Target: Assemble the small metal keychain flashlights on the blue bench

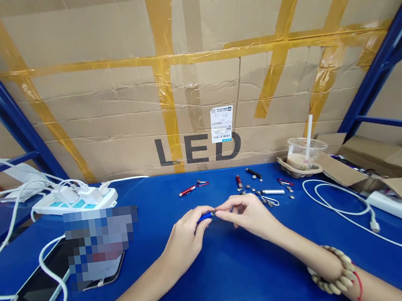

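Between the fingers of my left hand [186,233] is a slim blue metal tube [204,216], like a small keychain flashlight. My right hand [248,214] pinches at the tube's right end; whatever its fingertips hold there is too small to make out. Beyond my hands lie a red flashlight [187,191] with a red carabiner clip [202,183], a short red tube [239,182], a black tube [253,173] and a silver tube [272,192]. Several small silver discs, like button cells [291,197], are scattered among them, near a silver clip [271,202] and another red clip [285,182].
On the left are a white power strip [75,201], cables and two phones [38,287], one partly blurred. At right stand a plastic cup [302,152] in a cardboard holder, an open carton [382,167] and a white charger [393,205]. A large cardboard box [126,111] walls the back.
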Demonstrator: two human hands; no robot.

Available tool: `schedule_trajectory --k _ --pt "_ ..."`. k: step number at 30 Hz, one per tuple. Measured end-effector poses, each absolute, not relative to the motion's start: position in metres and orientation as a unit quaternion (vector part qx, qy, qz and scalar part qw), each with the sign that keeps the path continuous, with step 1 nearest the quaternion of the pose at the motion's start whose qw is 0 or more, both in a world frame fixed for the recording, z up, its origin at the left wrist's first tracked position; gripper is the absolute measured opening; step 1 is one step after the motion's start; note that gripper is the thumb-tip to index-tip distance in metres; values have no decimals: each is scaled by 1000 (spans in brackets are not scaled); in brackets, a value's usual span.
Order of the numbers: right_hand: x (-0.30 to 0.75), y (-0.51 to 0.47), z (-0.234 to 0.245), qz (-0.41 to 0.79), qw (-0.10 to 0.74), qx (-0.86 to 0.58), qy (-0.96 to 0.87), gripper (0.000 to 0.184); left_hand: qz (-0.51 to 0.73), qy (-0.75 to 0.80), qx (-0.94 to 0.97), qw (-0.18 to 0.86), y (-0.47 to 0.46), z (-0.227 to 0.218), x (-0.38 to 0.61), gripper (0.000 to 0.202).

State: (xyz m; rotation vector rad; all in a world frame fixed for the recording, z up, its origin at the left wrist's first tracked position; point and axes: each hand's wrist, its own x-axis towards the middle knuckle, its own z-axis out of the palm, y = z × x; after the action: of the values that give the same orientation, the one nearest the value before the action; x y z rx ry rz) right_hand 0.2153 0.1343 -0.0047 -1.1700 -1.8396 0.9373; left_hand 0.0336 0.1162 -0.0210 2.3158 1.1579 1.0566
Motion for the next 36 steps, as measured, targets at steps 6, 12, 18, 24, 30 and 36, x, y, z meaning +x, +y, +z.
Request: schedule_trajectory --k 6,12,18,24,30,36 --pt "214 135 -6 386 359 -459 -715 34 353 446 796 208 116 -23 35 32" --pt "234 142 13 122 324 -553 -758 23 380 458 755 273 117 -21 38 31" --pt "258 148 22 -7 93 -663 -743 13 422 490 679 349 117 -19 42 35" --pt "252 146 12 -26 30 -669 -743 17 444 503 640 375 123 -22 40 27" --pt "233 143 -1 23 134 -532 -836 13 451 516 627 371 124 -21 40 30" --pt "218 132 -9 46 235 -394 -887 13 408 491 684 353 119 -24 43 25"
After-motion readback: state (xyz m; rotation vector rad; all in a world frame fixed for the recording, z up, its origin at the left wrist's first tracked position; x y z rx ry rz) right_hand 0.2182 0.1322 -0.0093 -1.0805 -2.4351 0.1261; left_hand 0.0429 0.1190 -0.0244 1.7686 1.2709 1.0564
